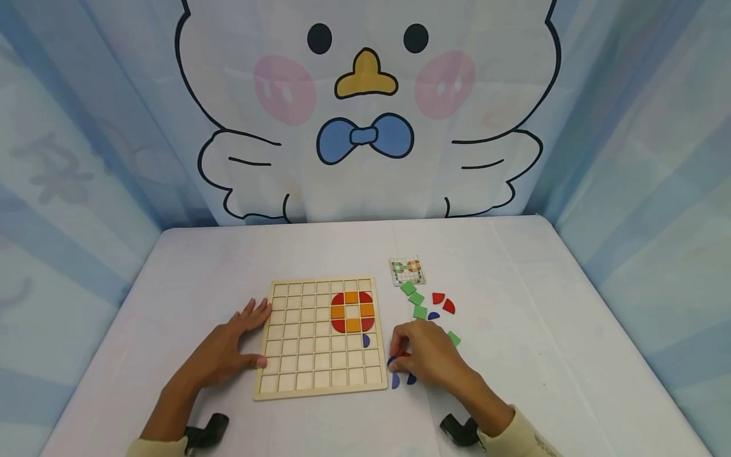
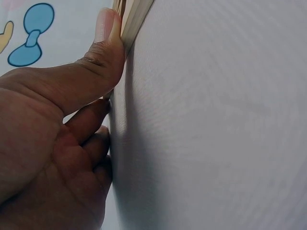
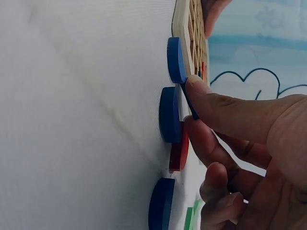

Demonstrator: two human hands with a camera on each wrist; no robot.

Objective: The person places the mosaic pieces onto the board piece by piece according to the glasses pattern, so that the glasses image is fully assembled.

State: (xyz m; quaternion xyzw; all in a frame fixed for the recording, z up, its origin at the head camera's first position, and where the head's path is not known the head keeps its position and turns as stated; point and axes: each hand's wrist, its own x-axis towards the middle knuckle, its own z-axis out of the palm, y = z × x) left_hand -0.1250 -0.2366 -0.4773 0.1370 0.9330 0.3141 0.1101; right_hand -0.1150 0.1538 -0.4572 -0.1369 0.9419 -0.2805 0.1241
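The left hand (image 1: 237,343), fingers spread, touches the pale wooden grid board (image 1: 306,346) at nine o'clock; just beside its three o'clock edge, the right hand (image 1: 427,353) pinches a flat blue semicircular piece (image 3: 189,102).

Right wrist view: red piece (image 3: 177,155) partly hidden behind blue half-disc (image 3: 169,115)

Blue piece (image 3: 190,102) beside gridded board (image 1: 306,364)
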